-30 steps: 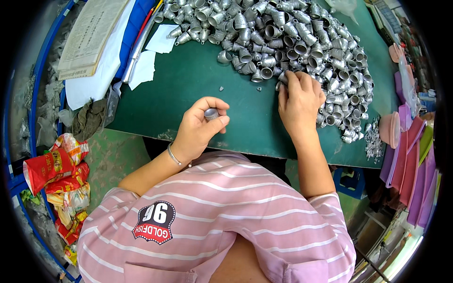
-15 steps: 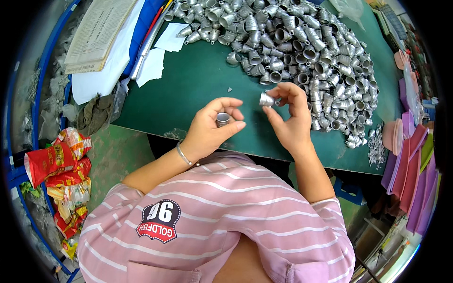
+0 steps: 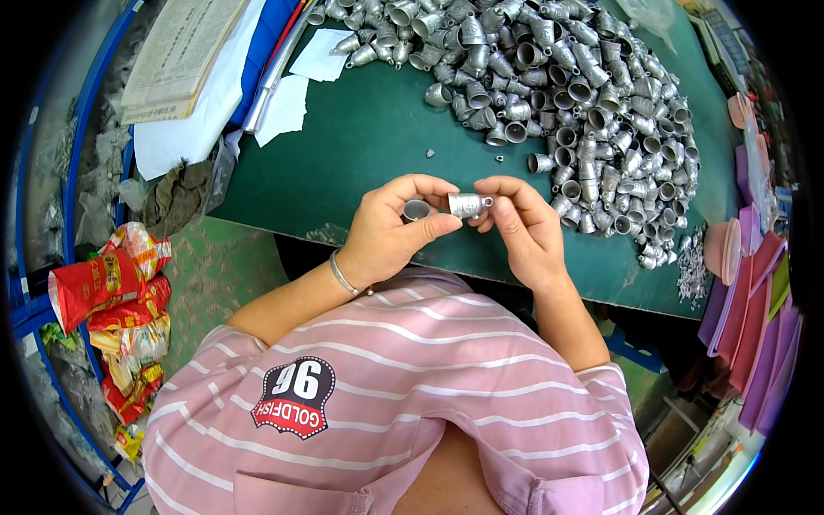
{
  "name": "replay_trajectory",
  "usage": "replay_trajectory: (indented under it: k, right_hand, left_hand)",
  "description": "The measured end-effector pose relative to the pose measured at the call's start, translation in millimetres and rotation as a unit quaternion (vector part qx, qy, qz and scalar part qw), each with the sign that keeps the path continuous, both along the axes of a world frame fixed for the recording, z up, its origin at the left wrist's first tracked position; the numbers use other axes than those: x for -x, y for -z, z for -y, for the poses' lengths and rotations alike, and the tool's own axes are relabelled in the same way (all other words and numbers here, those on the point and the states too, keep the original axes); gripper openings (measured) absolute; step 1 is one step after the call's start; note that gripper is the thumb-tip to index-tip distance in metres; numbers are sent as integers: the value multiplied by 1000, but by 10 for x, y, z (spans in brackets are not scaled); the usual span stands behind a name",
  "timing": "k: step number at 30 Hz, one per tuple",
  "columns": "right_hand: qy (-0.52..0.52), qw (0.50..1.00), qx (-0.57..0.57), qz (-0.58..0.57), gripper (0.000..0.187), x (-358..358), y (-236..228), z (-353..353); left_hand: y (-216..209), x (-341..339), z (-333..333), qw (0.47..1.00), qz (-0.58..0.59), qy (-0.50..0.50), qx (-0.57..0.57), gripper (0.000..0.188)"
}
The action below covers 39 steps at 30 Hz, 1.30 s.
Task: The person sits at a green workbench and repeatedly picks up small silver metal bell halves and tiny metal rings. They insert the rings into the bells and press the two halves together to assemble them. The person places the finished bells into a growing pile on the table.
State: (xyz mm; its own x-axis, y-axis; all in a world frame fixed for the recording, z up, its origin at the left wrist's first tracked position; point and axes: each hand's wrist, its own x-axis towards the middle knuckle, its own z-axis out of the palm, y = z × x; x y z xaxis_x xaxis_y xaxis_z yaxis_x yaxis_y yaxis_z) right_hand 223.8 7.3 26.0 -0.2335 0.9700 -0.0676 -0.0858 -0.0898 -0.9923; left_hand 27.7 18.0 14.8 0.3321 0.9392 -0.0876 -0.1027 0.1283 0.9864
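Observation:
In front of my chest, a small silver-grey metal bell (image 3: 468,205) lies sideways between my hands, raised marks on its side and a loop at its right end. My right hand (image 3: 530,239) pinches it at the loop end with thumb and fingers. The thumb and fingertips of my left hand (image 3: 378,230) close in at its mouth end. A second metal bell (image 3: 416,211) is tucked in my left hand, its round mouth facing up. Beyond my hands spreads a large heap of similar metal bells (image 3: 592,167) on the green tabletop (image 3: 343,142).
Tiny metal scraps (image 3: 692,270) form a small pile at the table's right. Papers (image 3: 182,64) and a metal tube (image 3: 273,81) lie at the far left, near a dark rag (image 3: 178,202). Pink and purple bins (image 3: 751,309) stand to the right, red packets (image 3: 99,287) to the left.
My right hand has brought its bell leftward and down to my left hand, turning it sideways. The left fingers have closed toward it. A tiny scrap now shows on the table below the heap.

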Motion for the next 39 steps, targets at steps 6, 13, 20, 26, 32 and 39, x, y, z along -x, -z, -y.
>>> replay_trajectory:
  k: [6, 13, 20, 26, 32, 39]
  right_hand:
    - [0, 1000, 8, -30, 21, 68, -23, 16]
    - [17, 1000, 16, -14, 19, 70, -30, 23]
    - [5, 972, -212, 101, 16, 7, 18, -53]
    - [38, 993, -110, -19, 23, 52, -16, -16]
    - [39, 962, -249, 107, 31, 37, 27, -22]
    - [63, 951, -269, 140, 34, 120, 50, 9]
  left_hand:
    - [-44, 4, 6, 983, 98, 32, 149, 23]
    - [-3, 18, 20, 968, 150, 47, 194, 25]
    - [-37, 22, -12, 1000, -9, 22, -9, 31]
    - [-32, 5, -5, 999, -20, 25, -41, 35]
    - [-22, -29, -1, 1000, 7, 6, -19, 35]
    - [-23, -43, 32, 982, -56, -48, -175, 37]
